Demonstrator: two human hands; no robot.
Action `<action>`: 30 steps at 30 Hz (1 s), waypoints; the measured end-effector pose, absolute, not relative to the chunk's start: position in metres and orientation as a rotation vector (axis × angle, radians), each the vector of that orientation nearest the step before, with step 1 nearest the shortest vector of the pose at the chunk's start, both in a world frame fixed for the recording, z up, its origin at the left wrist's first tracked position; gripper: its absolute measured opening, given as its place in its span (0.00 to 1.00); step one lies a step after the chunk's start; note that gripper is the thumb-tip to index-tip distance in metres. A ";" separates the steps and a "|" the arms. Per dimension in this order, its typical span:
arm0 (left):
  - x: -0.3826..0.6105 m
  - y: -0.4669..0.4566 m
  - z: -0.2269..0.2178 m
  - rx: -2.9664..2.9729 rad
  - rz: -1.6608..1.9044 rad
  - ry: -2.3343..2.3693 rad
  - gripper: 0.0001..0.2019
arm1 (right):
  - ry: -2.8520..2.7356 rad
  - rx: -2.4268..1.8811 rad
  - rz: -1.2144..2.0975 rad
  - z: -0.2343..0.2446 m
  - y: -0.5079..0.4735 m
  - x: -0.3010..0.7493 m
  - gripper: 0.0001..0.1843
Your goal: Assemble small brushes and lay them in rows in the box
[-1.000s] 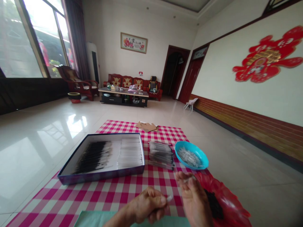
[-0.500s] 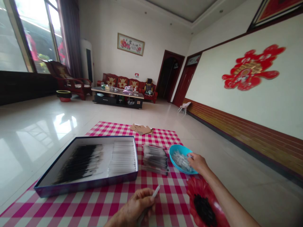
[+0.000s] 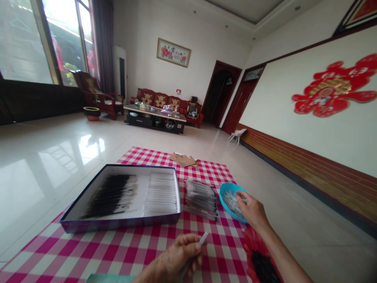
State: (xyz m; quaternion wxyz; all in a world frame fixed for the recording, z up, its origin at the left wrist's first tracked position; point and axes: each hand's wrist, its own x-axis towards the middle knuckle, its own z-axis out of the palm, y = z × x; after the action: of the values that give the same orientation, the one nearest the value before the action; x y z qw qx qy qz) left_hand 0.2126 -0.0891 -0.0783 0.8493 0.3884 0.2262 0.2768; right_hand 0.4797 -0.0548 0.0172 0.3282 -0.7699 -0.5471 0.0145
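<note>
My left hand (image 3: 180, 257) is closed around a thin clear tube (image 3: 202, 238) whose tip pokes out above my fingers, low over the checked cloth. My right hand (image 3: 251, 210) reaches into a blue bowl (image 3: 226, 193) of small clear pieces, with its fingers curled among them; what they grip is hidden. To the left of the bowl stands a stack of clear packets (image 3: 200, 198). A shallow dark-rimmed box (image 3: 123, 195) holds rows of black-tipped sticks and clear tubes.
A red flower-shaped dish (image 3: 259, 263) with small black pieces sits under my right forearm. The red-and-white checked cloth (image 3: 118, 247) lies on a glossy tiled floor. Cardboard scraps (image 3: 183, 159) rest at its far edge. A coffee table (image 3: 154, 118), sofa and armchair stand far back.
My right hand left my left hand and reached out to the blue bowl, where it now rests. My left hand kept the tube and raised its tip slightly.
</note>
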 end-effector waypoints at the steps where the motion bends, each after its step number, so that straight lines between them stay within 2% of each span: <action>1: 0.212 -0.089 -0.079 0.823 0.584 0.473 0.21 | -1.455 -1.963 0.084 0.015 -0.065 0.460 0.18; 4: 0.210 -0.089 -0.082 0.838 0.591 0.467 0.23 | -1.384 -1.683 0.326 -0.003 -0.095 0.404 0.20; 7: 0.208 -0.088 -0.085 0.844 0.601 0.456 0.21 | -1.286 -1.603 0.455 -0.033 -0.117 0.366 0.23; 12: 0.207 -0.088 -0.086 0.854 0.615 0.426 0.17 | -1.178 -1.614 0.464 -0.076 -0.131 0.353 0.26; 18: 0.207 -0.095 -0.080 0.933 0.582 0.422 0.16 | -1.206 -1.620 0.558 -0.084 -0.135 0.356 0.27; 24: 0.175 -0.076 -0.019 1.489 0.699 0.537 0.14 | -1.255 -1.643 0.483 -0.086 -0.131 0.356 0.20; 27: 0.145 -0.046 0.014 2.032 0.878 0.849 0.11 | -1.260 -1.609 0.496 -0.087 -0.131 0.356 0.21; 30: 0.118 -0.014 0.026 2.261 0.884 1.164 0.09 | -1.266 -1.592 0.530 -0.087 -0.132 0.355 0.23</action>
State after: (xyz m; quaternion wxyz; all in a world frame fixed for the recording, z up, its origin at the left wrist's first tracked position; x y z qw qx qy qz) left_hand 0.1177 -0.0143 0.0262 0.2227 0.8188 0.4214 0.3199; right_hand 0.3555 -0.1320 -0.0867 0.4969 -0.6572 -0.5227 0.2190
